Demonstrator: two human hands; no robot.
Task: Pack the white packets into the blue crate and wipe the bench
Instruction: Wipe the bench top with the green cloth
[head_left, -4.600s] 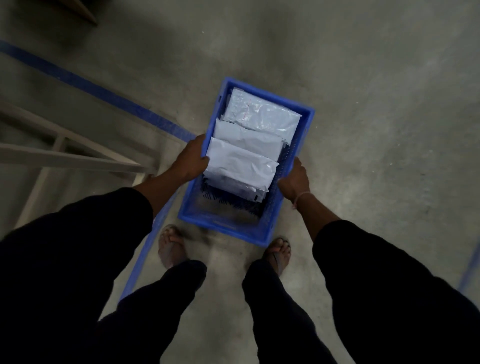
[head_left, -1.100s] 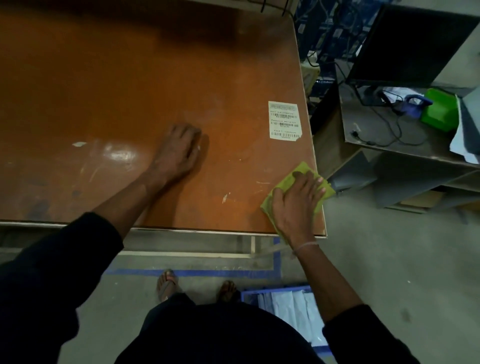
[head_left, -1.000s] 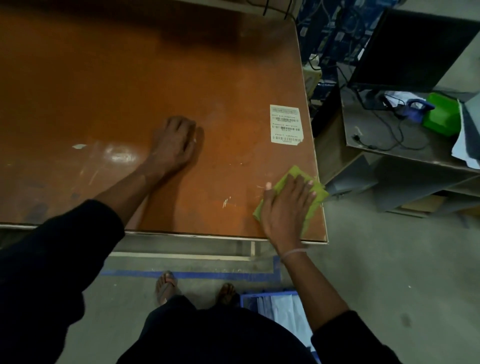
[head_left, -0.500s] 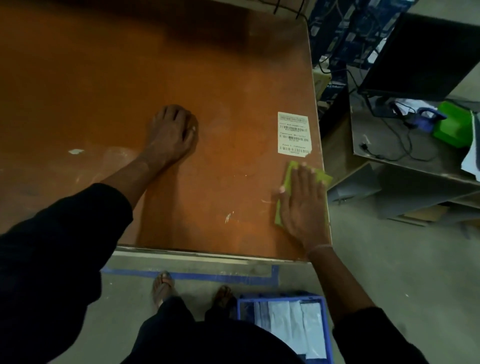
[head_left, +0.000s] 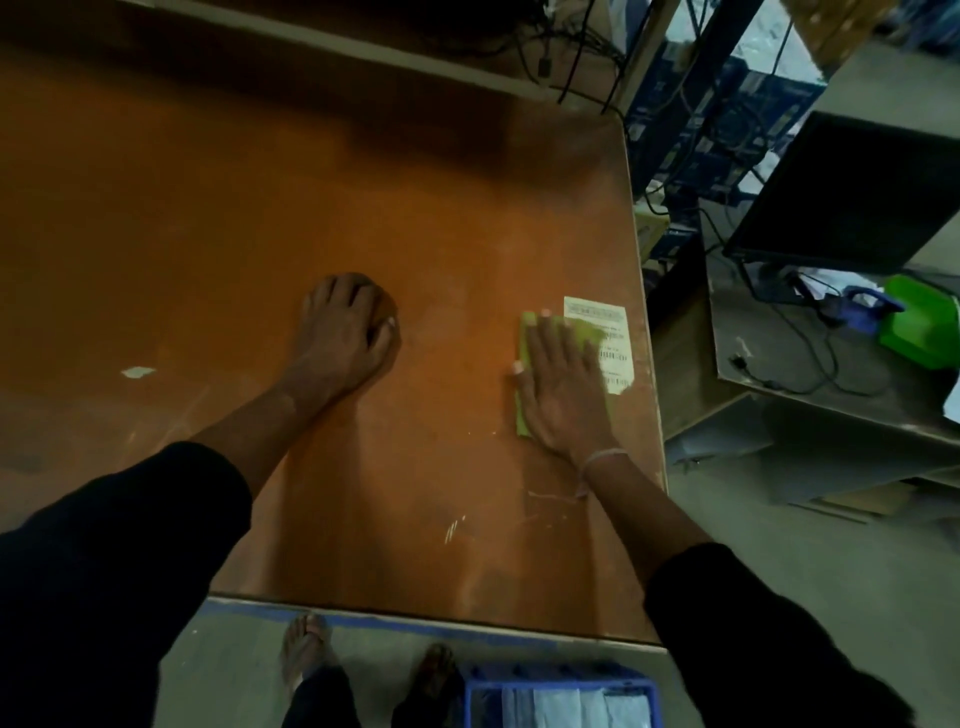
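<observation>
My right hand (head_left: 563, 387) lies flat on a yellow-green cloth (head_left: 523, 358) and presses it onto the orange-brown bench (head_left: 260, 208) near its right edge. The cloth partly covers a white barcode label (head_left: 608, 332) stuck to the bench top. My left hand (head_left: 345, 332) rests on the bench's middle with fingers curled and nothing in it. The blue crate (head_left: 561, 686) stands on the floor below the bench's front edge, with white packets (head_left: 576, 709) inside it.
A small white scrap (head_left: 137, 371) lies on the bench at the left. Right of the bench stands a lower grey desk (head_left: 831, 395) with a dark monitor (head_left: 857, 197), cables and a green object (head_left: 917, 325). My feet stand on the concrete floor by blue tape.
My right hand has slid the cloth away from the bench's front right corner up onto the barcode label. My left hand stays planted. Earlier I held the packed crate over the floor.
</observation>
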